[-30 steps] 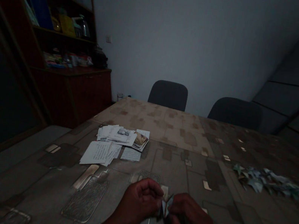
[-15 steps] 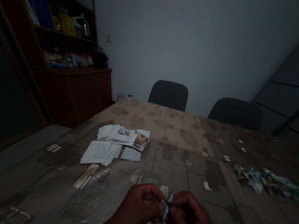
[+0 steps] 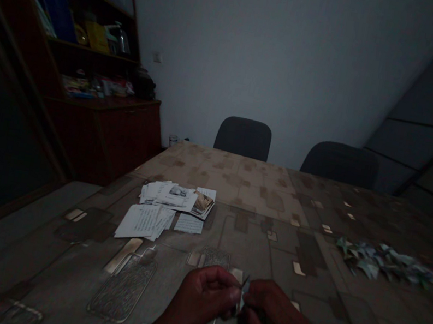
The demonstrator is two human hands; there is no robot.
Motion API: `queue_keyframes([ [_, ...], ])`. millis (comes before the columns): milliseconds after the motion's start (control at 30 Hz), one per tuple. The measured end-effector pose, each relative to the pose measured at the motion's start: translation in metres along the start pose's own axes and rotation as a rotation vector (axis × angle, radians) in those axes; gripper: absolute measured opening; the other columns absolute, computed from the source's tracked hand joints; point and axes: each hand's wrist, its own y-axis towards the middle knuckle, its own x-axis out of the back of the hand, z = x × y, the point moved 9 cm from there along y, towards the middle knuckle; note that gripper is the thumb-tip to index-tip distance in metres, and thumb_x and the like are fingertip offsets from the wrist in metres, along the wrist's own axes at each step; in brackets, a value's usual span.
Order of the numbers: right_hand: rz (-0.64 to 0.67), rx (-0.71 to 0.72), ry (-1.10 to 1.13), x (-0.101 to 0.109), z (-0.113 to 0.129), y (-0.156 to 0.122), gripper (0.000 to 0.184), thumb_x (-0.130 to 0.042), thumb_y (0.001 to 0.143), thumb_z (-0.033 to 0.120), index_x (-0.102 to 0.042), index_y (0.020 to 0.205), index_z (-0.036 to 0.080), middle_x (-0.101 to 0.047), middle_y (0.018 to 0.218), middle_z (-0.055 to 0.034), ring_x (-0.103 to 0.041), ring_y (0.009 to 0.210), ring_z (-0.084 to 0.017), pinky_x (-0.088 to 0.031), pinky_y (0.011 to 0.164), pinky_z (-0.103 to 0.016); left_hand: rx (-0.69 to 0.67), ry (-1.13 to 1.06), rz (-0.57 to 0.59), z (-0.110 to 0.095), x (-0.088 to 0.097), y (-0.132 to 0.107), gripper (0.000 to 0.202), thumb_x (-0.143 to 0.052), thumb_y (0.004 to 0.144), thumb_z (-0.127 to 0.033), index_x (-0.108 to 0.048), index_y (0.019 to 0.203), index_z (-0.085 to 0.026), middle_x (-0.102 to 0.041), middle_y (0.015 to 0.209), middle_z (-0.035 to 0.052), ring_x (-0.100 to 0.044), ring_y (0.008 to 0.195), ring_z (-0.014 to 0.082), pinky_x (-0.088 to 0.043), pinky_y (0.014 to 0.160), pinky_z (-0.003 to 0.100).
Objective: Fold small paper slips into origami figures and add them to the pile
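Near the front of the table, my left hand [image 3: 206, 303] and my right hand [image 3: 277, 317] meet, both closed on one small folded paper [image 3: 244, 288]. It is pale, with a thin dark point sticking up between the fingertips. Most of it is hidden by my thumbs and fingers. Off to the right lies a heap of small folded paper pieces [image 3: 392, 263], pale blue-green and pointed; in the dim light I cannot make out their shape. To the left of my hands are stacked and fanned paper sheets [image 3: 137, 220], some printed with text or pictures.
A patterned cloth covers the table [image 3: 238, 182]. Behind its far edge stand two dark chairs, a left chair [image 3: 243, 138] and a right chair [image 3: 341, 161]. A brown cabinet [image 3: 121, 135] with loaded shelves is at the left.
My right hand has turned slightly, its fingers now covering more of the folded paper. My left hand keeps its grip. The view has shifted very slightly.
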Motion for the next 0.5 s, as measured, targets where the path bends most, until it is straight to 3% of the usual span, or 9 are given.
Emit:
queue_keyframes([
  [200,-0.032,-0.067,0.061,0.003,-0.002,0.000,0.020,-0.057,0.083,0.009,-0.065,0.093,0.024,-0.072,0.084,-0.0038,-0.069,0.076,-0.019,-0.056,0.067,-0.026,0.007,0.016,-0.084,-0.002,0.006,-0.001,0.032,-0.085,0.055,-0.036,-0.067,0.069,-0.013,-0.063,0.057,0.0004,-0.055,0.053,0.0116,-0.041,0.055,0.023],
  [300,-0.047,-0.275,0.146,0.002,-0.016,-0.001,0.011,-0.062,0.081,0.018,-0.065,0.090,0.025,-0.072,0.081,-0.0015,-0.069,0.073,-0.018,-0.055,0.065,-0.024,-0.058,0.084,-0.110,-0.011,0.006,-0.004,0.024,-0.082,0.058,-0.029,-0.068,0.070,-0.013,-0.063,0.058,0.0004,-0.057,0.056,0.0130,-0.042,0.056,0.023],
  [400,-0.108,-0.517,0.283,-0.001,-0.033,-0.010,0.014,-0.066,0.077,0.026,-0.064,0.090,0.024,-0.069,0.074,0.0005,-0.067,0.068,-0.018,-0.053,0.060,-0.022,-0.176,0.203,-0.091,-0.025,0.002,-0.011,0.013,-0.075,0.065,-0.023,-0.069,0.072,-0.014,-0.064,0.061,0.0011,-0.058,0.060,0.0143,-0.043,0.059,0.024],
  [500,-0.105,-0.546,0.412,-0.008,-0.034,-0.011,0.008,-0.066,0.077,0.030,-0.064,0.083,0.023,-0.063,0.069,0.0025,-0.063,0.065,-0.016,-0.050,0.058,-0.021,-0.304,0.324,-0.066,-0.039,-0.002,-0.017,0.004,-0.069,0.068,-0.018,-0.071,0.071,-0.016,-0.066,0.066,0.0026,-0.059,0.064,0.0158,-0.044,0.062,0.025],
])
